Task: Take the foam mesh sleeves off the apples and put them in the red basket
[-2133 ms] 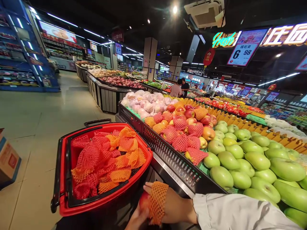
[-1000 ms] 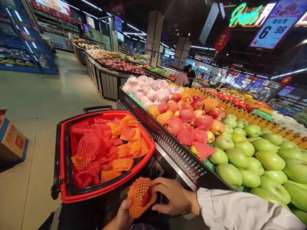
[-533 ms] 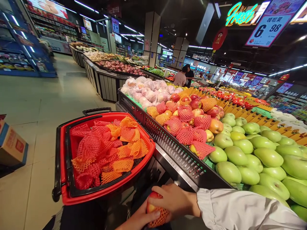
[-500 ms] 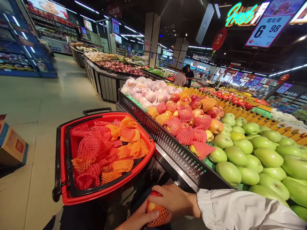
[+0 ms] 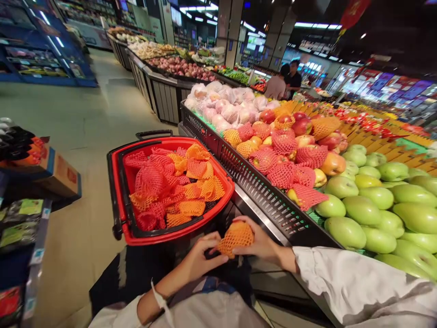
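Observation:
In front of my body, over the basket's near side, an apple in an orange foam net [image 5: 237, 234] sits between my hands. My right hand [image 5: 261, 241] wraps around it from the right, thumb below and fingers behind. From the left, my left hand [image 5: 205, 253] pinches the loose end of the net between thumb and fingers. The netting covers nearly all of the fruit. Just beyond my hands is a red basket [image 5: 114, 182] with a black rim, holding many pink and orange foam nets [image 5: 153, 177].
Right of the basket, a black slatted display edge [image 5: 252, 191] borders netted apples [image 5: 283, 173], bagged pink fruit [image 5: 225, 105] and green apples [image 5: 362, 209]. A cardboard box [image 5: 66, 173] stands on the floor at left. Two people [image 5: 283, 82] are farther back.
My hands have risen with the apple, and the netting now covers the red skin seen before. My left hand has shifted to the net's end. The view has tilted down.

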### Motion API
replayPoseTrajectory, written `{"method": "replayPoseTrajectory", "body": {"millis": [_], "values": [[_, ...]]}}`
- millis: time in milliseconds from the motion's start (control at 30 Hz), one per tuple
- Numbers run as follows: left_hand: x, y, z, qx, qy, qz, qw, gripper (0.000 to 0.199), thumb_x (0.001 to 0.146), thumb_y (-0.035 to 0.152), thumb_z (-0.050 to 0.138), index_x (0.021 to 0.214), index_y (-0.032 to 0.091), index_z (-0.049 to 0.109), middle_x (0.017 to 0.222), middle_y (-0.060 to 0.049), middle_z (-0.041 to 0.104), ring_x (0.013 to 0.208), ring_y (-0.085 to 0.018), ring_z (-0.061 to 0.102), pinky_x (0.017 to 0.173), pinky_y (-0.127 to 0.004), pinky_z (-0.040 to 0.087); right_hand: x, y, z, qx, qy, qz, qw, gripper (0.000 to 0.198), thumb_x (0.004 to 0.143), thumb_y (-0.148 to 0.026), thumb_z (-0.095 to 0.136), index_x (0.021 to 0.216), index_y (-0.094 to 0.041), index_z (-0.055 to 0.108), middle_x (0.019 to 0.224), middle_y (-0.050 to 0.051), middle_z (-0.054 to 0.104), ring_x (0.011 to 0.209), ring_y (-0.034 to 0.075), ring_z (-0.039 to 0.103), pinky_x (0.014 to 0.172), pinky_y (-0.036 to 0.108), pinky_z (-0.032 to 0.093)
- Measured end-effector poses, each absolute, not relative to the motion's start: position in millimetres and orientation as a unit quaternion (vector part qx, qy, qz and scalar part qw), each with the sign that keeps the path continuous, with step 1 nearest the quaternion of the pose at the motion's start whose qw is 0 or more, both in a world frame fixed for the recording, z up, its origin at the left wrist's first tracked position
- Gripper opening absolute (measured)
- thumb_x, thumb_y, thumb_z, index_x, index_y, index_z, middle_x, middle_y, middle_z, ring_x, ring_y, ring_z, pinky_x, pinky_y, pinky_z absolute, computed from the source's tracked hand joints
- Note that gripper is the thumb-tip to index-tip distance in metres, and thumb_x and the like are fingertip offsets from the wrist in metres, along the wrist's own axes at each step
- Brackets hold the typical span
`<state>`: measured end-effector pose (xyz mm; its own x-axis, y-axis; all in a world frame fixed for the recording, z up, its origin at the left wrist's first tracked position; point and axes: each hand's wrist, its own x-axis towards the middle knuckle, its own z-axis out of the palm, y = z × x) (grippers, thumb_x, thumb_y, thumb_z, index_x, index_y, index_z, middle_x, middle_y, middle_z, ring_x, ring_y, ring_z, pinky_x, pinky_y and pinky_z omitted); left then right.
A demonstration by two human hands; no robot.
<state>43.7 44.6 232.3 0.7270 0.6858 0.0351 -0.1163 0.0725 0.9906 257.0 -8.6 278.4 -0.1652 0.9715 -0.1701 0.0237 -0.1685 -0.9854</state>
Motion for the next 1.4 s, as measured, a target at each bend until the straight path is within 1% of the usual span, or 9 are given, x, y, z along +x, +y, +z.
{"method": "replayPoseTrajectory", "body": {"millis": [233, 433, 600, 767, 833, 967, 1133, 1267, 1400], "values": [[36, 40, 246, 0.686, 0.235, 0.376, 0.576, 0.019, 0.08, 0.035, 0.079, 0.087, 0.019, 0.072, 0.108, -0.008, 0.054, 0.105, -0.024, 0.052, 0.094, -0.034, 0.043, 260, -11, 277, -0.496, -0.523, 0.57, 0.394, 0.086, 0.059, -0.035, 0.094, 0.127, -0.026, 0.042, 0.119, 0.006, 0.061, 0.106, 0.022, 0.065, 0.094, 0.038, 0.053], [51, 27, 234, 0.538, 0.276, 0.351, 0.715, 0.043, 0.081, 0.041, 0.079, 0.112, 0.023, 0.056, 0.128, -0.009, 0.048, 0.109, -0.022, 0.052, 0.077, -0.026, 0.044, 260, -18, 278, -0.561, -0.627, 0.407, 0.355, 0.084, 0.058, -0.034, 0.093, 0.128, -0.025, 0.047, 0.122, 0.008, 0.059, 0.107, 0.025, 0.063, 0.094, 0.04, 0.052], [66, 13, 230, 0.412, 0.195, 0.253, 0.853, 0.093, 0.07, 0.043, 0.089, 0.144, 0.032, 0.034, 0.143, -0.01, 0.045, 0.117, -0.024, 0.056, 0.089, -0.032, 0.047, 258, -24, 278, -0.564, -0.711, 0.282, 0.311, 0.069, 0.069, -0.031, 0.083, 0.13, -0.024, 0.05, 0.127, 0.011, 0.056, 0.114, 0.028, 0.062, 0.098, 0.041, 0.053], [73, 20, 227, 0.39, 0.247, 0.301, 0.834, 0.075, 0.069, 0.036, 0.089, 0.133, 0.025, 0.051, 0.13, -0.008, 0.059, 0.118, -0.027, 0.057, 0.104, -0.04, 0.043, 259, -24, 283, -0.555, -0.717, 0.326, 0.268, 0.086, 0.066, -0.042, 0.089, 0.138, -0.025, 0.046, 0.136, 0.013, 0.052, 0.122, 0.03, 0.057, 0.099, 0.045, 0.053], [71, 27, 218, 0.338, 0.259, 0.336, 0.84, 0.071, 0.067, 0.037, 0.087, 0.129, 0.023, 0.054, 0.126, -0.009, 0.063, 0.116, -0.028, 0.06, 0.102, -0.041, 0.046, 260, -20, 285, -0.544, -0.674, 0.399, 0.3, 0.091, 0.066, -0.05, 0.088, 0.141, -0.026, 0.042, 0.14, 0.013, 0.05, 0.123, 0.029, 0.055, 0.089, 0.04, 0.057], [61, 36, 197, 0.261, 0.227, 0.296, 0.89, 0.06, 0.07, 0.051, 0.078, 0.116, 0.016, 0.062, 0.116, -0.013, 0.07, 0.113, -0.033, 0.064, 0.095, -0.044, 0.05, 262, -10, 284, -0.545, -0.533, 0.531, 0.371, 0.049, 0.089, -0.055, 0.064, 0.126, -0.024, 0.055, 0.118, 0.008, 0.06, 0.103, 0.02, 0.059, 0.076, 0.031, 0.054], [52, 33, 193, 0.224, 0.159, 0.26, 0.926, 0.068, 0.07, 0.051, 0.07, 0.127, 0.015, 0.059, 0.119, -0.013, 0.07, 0.111, -0.032, 0.064, 0.086, -0.042, 0.052, 262, -1, 286, -0.536, -0.483, 0.59, 0.362, 0.038, 0.082, -0.055, 0.072, 0.094, -0.021, 0.063, 0.089, 0.001, 0.061, 0.08, 0.015, 0.057, 0.074, 0.031, 0.05], [47, 33, 196, 0.164, 0.184, 0.248, 0.937, 0.062, 0.074, 0.056, 0.066, 0.121, 0.015, 0.062, 0.114, -0.012, 0.07, 0.098, -0.027, 0.064, 0.07, -0.031, 0.05, 265, 3, 297, -0.513, -0.555, 0.569, 0.324, 0.039, 0.077, -0.055, 0.078, 0.093, -0.021, 0.066, 0.112, 0.006, 0.065, 0.101, 0.021, 0.062, 0.086, 0.036, 0.049], [45, 34, 198, 0.102, 0.215, 0.254, 0.938, 0.059, 0.077, 0.06, 0.063, 0.114, 0.014, 0.065, 0.1, -0.01, 0.07, 0.075, -0.017, 0.059, 0.049, -0.019, 0.034, 267, 4, 294, -0.49, -0.608, 0.549, 0.299, 0.037, 0.076, -0.051, 0.081, 0.092, -0.02, 0.07, 0.127, 0.01, 0.061, 0.119, 0.026, 0.057, 0.103, 0.043, 0.042]]}}
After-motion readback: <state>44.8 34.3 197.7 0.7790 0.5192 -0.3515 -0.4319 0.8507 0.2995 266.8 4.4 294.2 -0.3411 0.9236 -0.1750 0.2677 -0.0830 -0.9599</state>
